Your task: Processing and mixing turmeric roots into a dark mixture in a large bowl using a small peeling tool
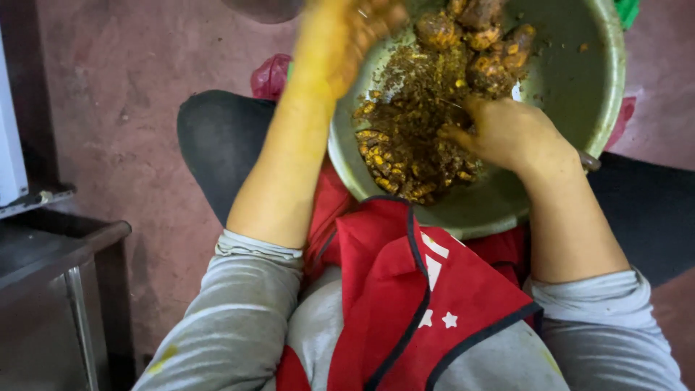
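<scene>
Apron: a red apron (pixel 405 289) is lying nearest the camera, over grey sleeves.
Bowl: a wide metal bowl (pixel 604 94) is resting on the lap, just beyond the apron.
Right hand: the right hand (pixel 510 134) is pressing curled fingers into the yellow-brown chopped pile (pixel 405 137); nothing seems pinched.
Left hand: the left hand (pixel 347 36) is hovering blurred above the bowl's far-left rim, seemingly clutching scraps; its grip is unclear.
Relation: whole knobbly roots (pixel 481 43) are lying beyond the right hand, nearer to it.
Hidden: the bowl's far edge is cut off.
</scene>
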